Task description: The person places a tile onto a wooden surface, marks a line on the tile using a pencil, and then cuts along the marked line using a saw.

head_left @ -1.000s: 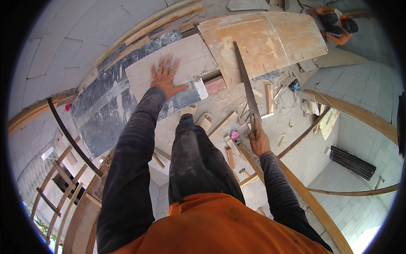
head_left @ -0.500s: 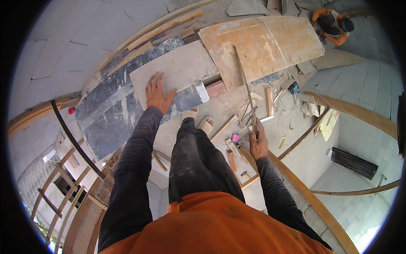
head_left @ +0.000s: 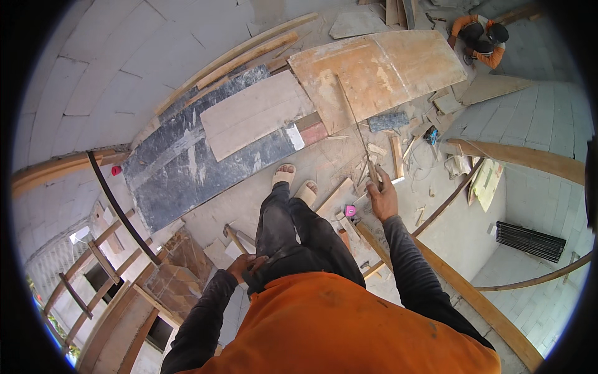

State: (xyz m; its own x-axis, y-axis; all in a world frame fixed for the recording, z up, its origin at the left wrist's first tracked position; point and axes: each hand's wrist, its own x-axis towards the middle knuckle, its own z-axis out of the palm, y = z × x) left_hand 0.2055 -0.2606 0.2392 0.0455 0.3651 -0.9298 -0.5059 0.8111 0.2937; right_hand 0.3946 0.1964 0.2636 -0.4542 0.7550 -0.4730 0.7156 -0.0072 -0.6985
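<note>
My right hand (head_left: 381,198) is closed around the handle of a hand saw (head_left: 356,128). Its long thin blade reaches away from me across the edge of a big plywood sheet (head_left: 380,68). My left hand (head_left: 246,264) rests at my left hip, fingers curled against the waist of my dark trousers, and holds no tool. A pale wooden plank (head_left: 252,115) lies on a dark marble slab (head_left: 187,171) ahead of my sandalled feet (head_left: 296,182). Neither hand touches the plank.
Wood offcuts and a small pink object (head_left: 350,210) litter the floor by my right hand. A hammer (head_left: 234,237) lies near my left leg. Another person in orange (head_left: 478,38) crouches at the far right. A wooden ladder frame (head_left: 93,262) stands at lower left, and a long beam (head_left: 473,299) runs along the right.
My left hand lifted off the pale plank and drew back to my hip. My right hand kept hold of the saw, and my body rose more upright.
</note>
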